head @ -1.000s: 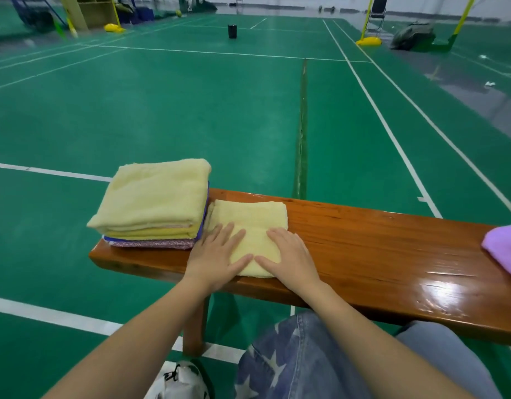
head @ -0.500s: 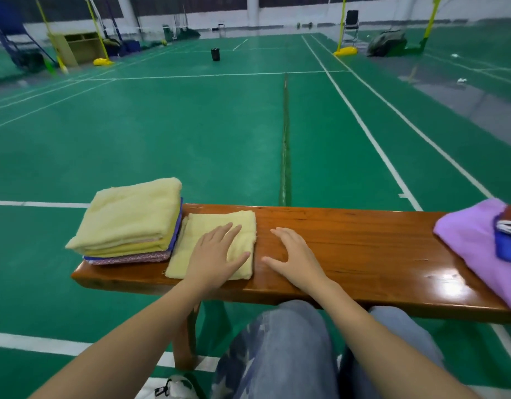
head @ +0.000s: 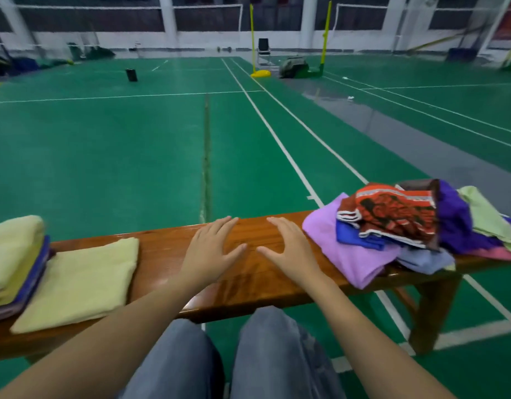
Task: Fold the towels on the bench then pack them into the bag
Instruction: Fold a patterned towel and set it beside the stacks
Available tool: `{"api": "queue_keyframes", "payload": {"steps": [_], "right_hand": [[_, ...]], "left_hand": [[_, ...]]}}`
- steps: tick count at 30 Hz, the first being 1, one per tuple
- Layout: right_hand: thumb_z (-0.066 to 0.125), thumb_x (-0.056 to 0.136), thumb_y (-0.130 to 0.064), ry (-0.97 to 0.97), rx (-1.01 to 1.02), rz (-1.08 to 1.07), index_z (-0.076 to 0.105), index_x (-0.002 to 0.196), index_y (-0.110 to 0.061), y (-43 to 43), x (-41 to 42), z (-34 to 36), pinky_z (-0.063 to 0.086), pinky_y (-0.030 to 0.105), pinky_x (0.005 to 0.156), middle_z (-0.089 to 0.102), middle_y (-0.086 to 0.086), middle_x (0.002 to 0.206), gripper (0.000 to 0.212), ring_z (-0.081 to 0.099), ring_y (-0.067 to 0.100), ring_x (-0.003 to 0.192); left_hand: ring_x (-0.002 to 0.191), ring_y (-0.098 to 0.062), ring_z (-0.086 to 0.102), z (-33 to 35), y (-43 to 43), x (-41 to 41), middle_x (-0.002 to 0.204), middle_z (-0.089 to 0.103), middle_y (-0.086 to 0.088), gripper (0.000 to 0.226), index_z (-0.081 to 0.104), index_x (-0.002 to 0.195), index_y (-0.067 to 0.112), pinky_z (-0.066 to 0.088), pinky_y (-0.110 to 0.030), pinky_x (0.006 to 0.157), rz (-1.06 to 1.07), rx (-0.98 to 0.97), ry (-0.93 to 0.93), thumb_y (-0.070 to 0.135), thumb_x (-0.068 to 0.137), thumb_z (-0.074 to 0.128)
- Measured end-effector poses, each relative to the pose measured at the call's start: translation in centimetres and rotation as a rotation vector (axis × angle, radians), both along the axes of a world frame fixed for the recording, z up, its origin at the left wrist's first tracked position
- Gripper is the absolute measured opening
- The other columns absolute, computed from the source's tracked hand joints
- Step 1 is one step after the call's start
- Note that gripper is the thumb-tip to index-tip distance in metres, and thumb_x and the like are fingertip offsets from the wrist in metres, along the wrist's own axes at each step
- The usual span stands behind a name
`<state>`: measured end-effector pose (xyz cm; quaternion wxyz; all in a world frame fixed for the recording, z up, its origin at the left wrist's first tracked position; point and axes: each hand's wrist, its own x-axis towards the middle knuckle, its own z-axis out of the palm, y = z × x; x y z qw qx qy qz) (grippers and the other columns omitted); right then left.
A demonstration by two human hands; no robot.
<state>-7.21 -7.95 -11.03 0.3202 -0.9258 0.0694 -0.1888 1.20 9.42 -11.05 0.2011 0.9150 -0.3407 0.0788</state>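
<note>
A: Where are the towels found, and is anything held?

B: Nothing is held. The left hand [head: 212, 249] and the right hand [head: 291, 249] are spread flat, fingers apart, over a bare stretch of the wooden bench [head: 248, 280], empty. A folded pale yellow towel [head: 79, 283] lies to the left, just beside a stack of folded towels [head: 14, 260]. An unfolded heap [head: 406, 226] is piled to the right, with a lilac towel [head: 349, 254] at its near edge and a red patterned cloth [head: 392, 211] on top. No bag can be made out for certain.

A: How is the next piece expected to handle?

B: The cloth is judged soft, light and limp; no shape will be kept when it is lifted, and neighbours may be dragged along. The lilac towel hangs over the bench edge and is pinned under the others, so it should be drawn out gently.

A: Where should it be taken?

B: Two corners of one edge are best pinched, so that it is let hang straight before being laid flat.
</note>
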Motion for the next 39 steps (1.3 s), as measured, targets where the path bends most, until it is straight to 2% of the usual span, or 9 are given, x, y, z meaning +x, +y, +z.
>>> {"api": "queue_keyframes", "payload": {"steps": [6, 13, 17, 20, 25, 29, 33, 36, 39], "right_hand": [[0.074, 0.078, -0.027, -0.089, 0.031, -0.176, 0.052, 0.129, -0.009, -7.3, -2.7, 0.0, 0.032, 0.038, 0.109, 0.054, 0.008, 0.131, 0.058, 0.045, 0.025, 0.126], [0.069, 0.074, -0.025, -0.157, -0.061, -0.39, 0.051, 0.129, -0.009, -14.4, -4.6, 0.8, 0.031, 0.046, 0.11, 0.046, 0.011, 0.139, 0.06, 0.039, 0.029, 0.131], [0.074, 0.078, -0.028, -0.042, -0.063, -0.616, 0.038, 0.141, -0.015, -17.7, -5.4, 0.4, 0.022, 0.045, 0.114, 0.029, 0.014, 0.149, 0.074, 0.025, 0.031, 0.138], [0.071, 0.079, -0.04, 0.105, -0.028, -0.627, 0.027, 0.147, -0.022, -19.0, -5.5, -0.3, 0.018, 0.044, 0.115, 0.023, 0.015, 0.151, 0.083, 0.018, 0.032, 0.14], [0.068, 0.083, -0.025, 0.054, -0.034, -0.671, 0.042, 0.135, -0.021, -19.7, -5.5, -0.6, 0.036, 0.039, 0.1, 0.041, 0.01, 0.134, 0.059, 0.035, 0.029, 0.124], [0.061, 0.084, -0.01, 0.02, -0.069, -0.702, 0.05, 0.12, -0.015, -19.3, -5.6, -0.6, 0.035, 0.029, 0.082, 0.048, 0.009, 0.123, 0.038, 0.04, 0.029, 0.115], [0.055, 0.082, -0.003, -0.088, 0.01, -0.726, 0.051, 0.104, -0.011, -19.6, -6.1, 0.2, 0.041, 0.033, 0.081, 0.056, 0.01, 0.109, 0.024, 0.049, 0.029, 0.106], [0.058, 0.083, -0.005, -0.188, 0.185, -0.691, 0.047, 0.095, -0.014, -18.9, -6.4, 1.6, 0.042, 0.032, 0.073, 0.057, 0.005, 0.096, 0.019, 0.054, 0.024, 0.093], [0.063, 0.082, -0.006, -0.244, 0.279, -0.552, 0.048, 0.096, -0.015, -16.7, -6.0, 3.0, 0.041, 0.022, 0.067, 0.057, -0.001, 0.092, 0.022, 0.054, 0.016, 0.088]], "left_hand": [[0.135, -0.015, 0.036, 0.3, -8.6, -1.1, 0.146, 0.041, 0.004, 0.077, 0.036, 0.143, 0.027, 0.027, -0.034, 0.112, -0.102, -0.064, 0.016, 0.069, 0.079, 0.032], [0.138, -0.017, 0.029, 0.6, -18.1, -1.9, 0.151, 0.033, 0.002, 0.072, 0.028, 0.147, 0.025, 0.021, -0.034, 0.113, -0.237, -0.113, 0.092, 0.057, 0.086, 0.051], [0.138, -0.018, 0.03, 0.3, -21.6, -2.6, 0.151, 0.032, 0.001, 0.071, 0.024, 0.148, 0.025, 0.023, -0.036, 0.114, -0.299, -0.107, 0.128, 0.052, 0.089, 0.053], [0.137, -0.017, 0.031, -0.6, -22.7, -2.9, 0.151, 0.033, 0.003, 0.071, 0.024, 0.148, 0.026, 0.024, -0.037, 0.114, -0.317, -0.124, 0.148, 0.053, 0.088, 0.052], [0.136, -0.015, 0.032, -1.5, -23.4, -2.6, 0.15, 0.033, 0.004, 0.074, 0.023, 0.148, 0.027, 0.026, -0.036, 0.113, -0.321, -0.179, 0.217, 0.053, 0.086, 0.056], [0.137, -0.014, 0.031, -1.2, -24.0, -2.7, 0.151, 0.031, 0.004, 0.08, 0.018, 0.149, 0.029, 0.027, -0.035, 0.112, -0.325, -0.2, 0.305, 0.052, 0.084, 0.06], [0.137, -0.013, 0.028, -0.8, -23.1, -3.2, 0.153, 0.025, 0.005, 0.085, 0.015, 0.149, 0.031, 0.027, -0.036, 0.111, -0.349, -0.209, 0.376, 0.053, 0.082, 0.062], [0.139, -0.018, 0.024, -0.6, -21.9, -3.4, 0.154, 0.018, 0.002, 0.093, 0.008, 0.147, 0.041, 0.027, -0.041, 0.113, -0.372, -0.215, 0.467, 0.055, 0.077, 0.067], [0.141, -0.025, 0.02, 0.1, -20.6, -3.6, 0.154, 0.015, -0.002, 0.099, -0.003, 0.134, 0.062, 0.03, -0.05, 0.111, -0.4, -0.249, 0.51, 0.056, 0.071, 0.072]]}}
